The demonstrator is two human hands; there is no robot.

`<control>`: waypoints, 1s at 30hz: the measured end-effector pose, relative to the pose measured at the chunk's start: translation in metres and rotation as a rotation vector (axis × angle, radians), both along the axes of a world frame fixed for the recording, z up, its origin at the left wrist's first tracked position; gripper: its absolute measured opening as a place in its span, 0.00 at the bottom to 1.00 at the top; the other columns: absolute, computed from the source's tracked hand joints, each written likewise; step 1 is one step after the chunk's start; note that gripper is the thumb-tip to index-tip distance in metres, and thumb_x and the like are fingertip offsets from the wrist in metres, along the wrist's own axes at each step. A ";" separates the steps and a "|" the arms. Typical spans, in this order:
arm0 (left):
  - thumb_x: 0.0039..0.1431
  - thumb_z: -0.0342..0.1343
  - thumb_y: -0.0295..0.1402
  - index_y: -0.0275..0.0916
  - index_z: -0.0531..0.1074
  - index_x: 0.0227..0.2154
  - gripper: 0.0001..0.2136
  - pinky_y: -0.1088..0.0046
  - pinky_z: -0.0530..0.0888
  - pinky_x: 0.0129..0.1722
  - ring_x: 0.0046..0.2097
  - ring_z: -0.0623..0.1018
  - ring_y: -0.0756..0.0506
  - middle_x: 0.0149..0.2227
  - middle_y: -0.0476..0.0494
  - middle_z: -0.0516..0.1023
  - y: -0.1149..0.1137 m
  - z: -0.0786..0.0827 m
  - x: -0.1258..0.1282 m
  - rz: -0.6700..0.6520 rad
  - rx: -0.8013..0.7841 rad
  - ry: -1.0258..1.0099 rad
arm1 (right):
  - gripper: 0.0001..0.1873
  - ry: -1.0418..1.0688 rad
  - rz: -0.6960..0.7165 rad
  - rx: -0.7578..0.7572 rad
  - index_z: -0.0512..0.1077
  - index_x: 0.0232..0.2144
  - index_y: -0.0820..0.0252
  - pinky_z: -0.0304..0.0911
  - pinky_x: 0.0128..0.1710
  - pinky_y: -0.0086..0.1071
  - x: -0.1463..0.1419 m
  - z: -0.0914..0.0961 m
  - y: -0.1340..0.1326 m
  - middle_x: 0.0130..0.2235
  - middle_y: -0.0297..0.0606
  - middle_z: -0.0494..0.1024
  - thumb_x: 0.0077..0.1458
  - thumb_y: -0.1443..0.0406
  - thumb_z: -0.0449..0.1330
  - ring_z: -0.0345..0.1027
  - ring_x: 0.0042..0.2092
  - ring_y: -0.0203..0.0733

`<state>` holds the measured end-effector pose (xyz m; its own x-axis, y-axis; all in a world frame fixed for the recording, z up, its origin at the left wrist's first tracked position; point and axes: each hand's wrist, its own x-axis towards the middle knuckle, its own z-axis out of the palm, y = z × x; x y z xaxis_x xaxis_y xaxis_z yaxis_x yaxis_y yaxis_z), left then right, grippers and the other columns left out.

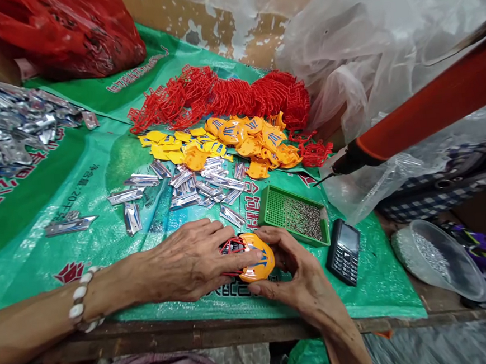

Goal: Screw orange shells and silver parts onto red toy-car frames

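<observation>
Both hands meet at the near edge of the table over a green woven sheet [99, 176]. My left hand [190, 262] lies across a red plastic frame [232, 245] and presses its fingers onto a yellow-orange plastic shell [258, 262]. My right hand [296, 273] cups the same shell from the right and below, thumb on its rim. Just beyond the hands lie several silver metal strips [201, 185], then a heap of yellow shells [231, 143] and a pile of red frames [228, 96].
A green tray of small pins [296, 217] sits right of the hands, beside a black mobile phone [343, 251]. A clear bowl of pins [434, 256] stands at right. An orange-handled tool [422, 112] juts in from the right. Silver scrap [3, 128] piles at left; a red bag [58, 31] behind.
</observation>
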<state>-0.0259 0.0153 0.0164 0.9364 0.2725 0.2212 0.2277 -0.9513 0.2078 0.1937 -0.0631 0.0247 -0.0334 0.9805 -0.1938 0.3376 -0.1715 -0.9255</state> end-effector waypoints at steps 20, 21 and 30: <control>0.67 0.44 0.27 0.48 0.66 0.59 0.21 0.62 0.76 0.41 0.45 0.77 0.38 0.46 0.34 0.75 -0.004 -0.006 -0.008 -0.021 0.263 -0.210 | 0.26 0.588 -0.342 -0.194 0.74 0.44 0.57 0.69 0.47 0.38 -0.021 -0.002 -0.025 0.41 0.39 0.82 0.42 0.58 0.73 0.77 0.42 0.44; 0.67 0.44 0.27 0.48 0.66 0.60 0.21 0.61 0.76 0.41 0.46 0.77 0.38 0.47 0.34 0.75 -0.004 -0.007 -0.008 -0.024 0.264 -0.209 | 0.26 0.585 -0.344 -0.187 0.74 0.44 0.57 0.69 0.47 0.38 -0.021 -0.003 -0.026 0.41 0.39 0.82 0.42 0.57 0.73 0.77 0.42 0.45; 0.67 0.44 0.29 0.47 0.66 0.59 0.20 0.60 0.77 0.43 0.47 0.76 0.38 0.48 0.35 0.75 -0.004 -0.006 -0.009 -0.042 0.284 -0.180 | 0.27 0.593 -0.370 -0.152 0.74 0.45 0.57 0.69 0.46 0.37 -0.024 -0.005 -0.031 0.41 0.38 0.82 0.42 0.56 0.73 0.75 0.42 0.43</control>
<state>-0.0351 0.0114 0.0100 0.8847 0.1379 0.4452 0.1705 -0.9848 -0.0337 0.1693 -0.0945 0.0199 0.1543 0.9116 -0.3810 -0.3199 -0.3188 -0.8922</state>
